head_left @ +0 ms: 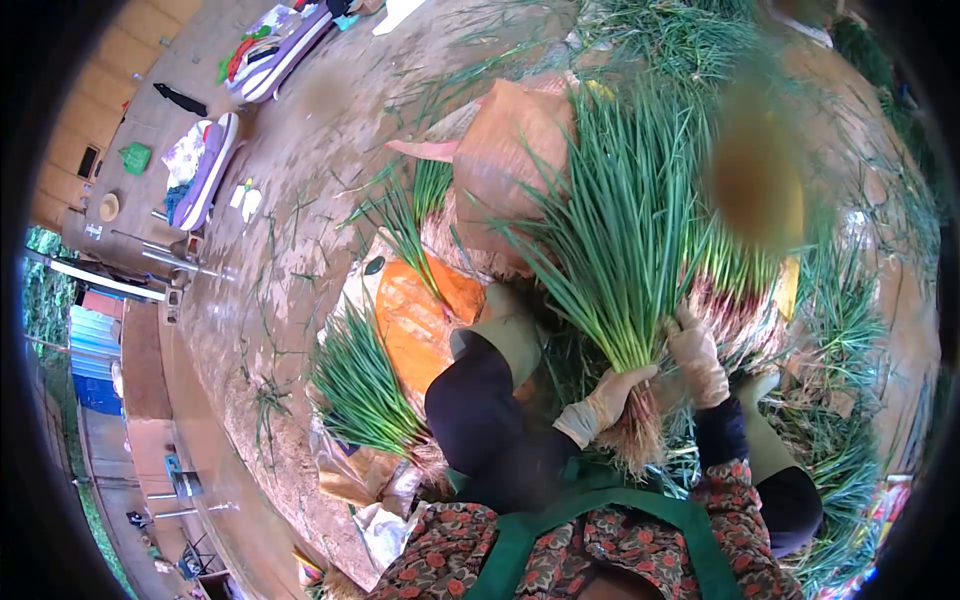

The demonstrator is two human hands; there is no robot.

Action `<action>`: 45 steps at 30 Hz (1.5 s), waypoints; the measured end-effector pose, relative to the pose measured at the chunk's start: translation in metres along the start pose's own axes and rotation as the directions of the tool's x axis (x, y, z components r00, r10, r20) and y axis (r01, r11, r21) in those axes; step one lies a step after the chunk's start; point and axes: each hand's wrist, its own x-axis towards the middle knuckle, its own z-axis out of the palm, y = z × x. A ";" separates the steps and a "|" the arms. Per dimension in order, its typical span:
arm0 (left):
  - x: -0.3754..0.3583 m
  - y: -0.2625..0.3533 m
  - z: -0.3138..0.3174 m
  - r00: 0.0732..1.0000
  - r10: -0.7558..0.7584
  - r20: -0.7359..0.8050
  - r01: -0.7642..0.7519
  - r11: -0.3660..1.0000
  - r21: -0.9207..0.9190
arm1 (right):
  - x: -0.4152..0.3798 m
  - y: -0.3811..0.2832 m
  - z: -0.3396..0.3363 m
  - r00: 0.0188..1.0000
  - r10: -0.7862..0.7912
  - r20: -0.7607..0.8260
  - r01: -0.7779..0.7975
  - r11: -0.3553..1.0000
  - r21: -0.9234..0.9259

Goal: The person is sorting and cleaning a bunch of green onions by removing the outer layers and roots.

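A big bunch of green onions (625, 230) stands upright in front of me, leaves fanned upward and pale roots hanging below. My left hand (606, 402), in a whitish glove, is wrapped round its lower stems just above the roots. Beside the stems on the right is my right hand (694, 360), also gloved, with fingers curled at the bunch's edge; what they hold, if anything, is hidden. Behind my right hand lies a pile of onions with reddish bases (740, 285). Another bundle (365, 385) rests at the left by an orange sack (415, 320).
A brown sack (510, 160) lies beyond my knees. Loose leaves (840, 310) litter the wet ground on the right, with more greens (670, 35) at the top. Purple-edged cushions (207, 170) and a green bag (135, 157) are far left.
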 end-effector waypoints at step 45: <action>0.005 0.010 -0.005 0.958 0.048 0.283 0.146 0.767 -0.625 | 0.079 0.147 0.048 0.755 0.656 -0.009 -0.650 0.750 0.121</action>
